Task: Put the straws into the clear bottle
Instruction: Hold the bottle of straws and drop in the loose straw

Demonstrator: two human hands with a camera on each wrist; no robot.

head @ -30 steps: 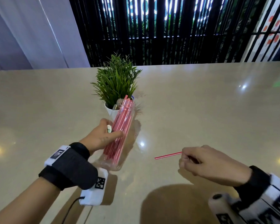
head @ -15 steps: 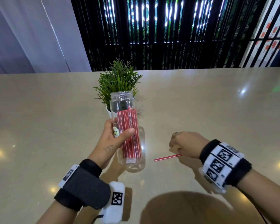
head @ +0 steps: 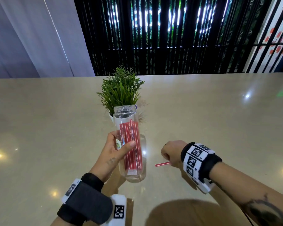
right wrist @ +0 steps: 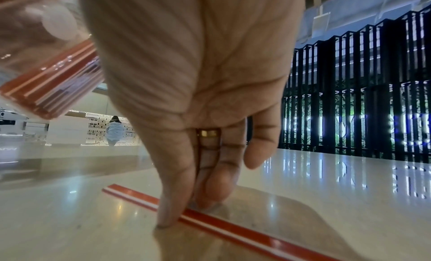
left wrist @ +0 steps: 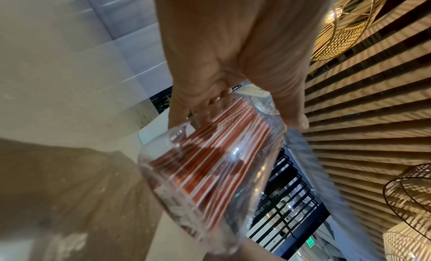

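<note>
My left hand [head: 119, 144] grips the clear bottle [head: 124, 115] round its middle and holds it nearly upright above the table, mouth open at the top. Several red-and-white straws [head: 132, 144] stand inside it. The left wrist view shows the bottle [left wrist: 233, 182] from its base, with the left hand [left wrist: 233, 103] wrapped round it. One loose straw [head: 162, 164] lies flat on the table to the bottle's right. My right hand [head: 167, 158] reaches down onto it. In the right wrist view, the right hand [right wrist: 184, 213] pinches the straw [right wrist: 233, 226] between thumb and fingertips against the tabletop.
A small green plant [head: 121, 92] in a white pot [head: 111, 115] stands just behind the bottle. The glossy beige table [head: 219, 128] stretches wide on both sides. A black slatted screen [head: 170, 38] rises beyond its far edge.
My left hand has swung the bottle from a tilt to upright and drawn it nearer. My right hand has turned fingers-down over the straw, which lies where it was.
</note>
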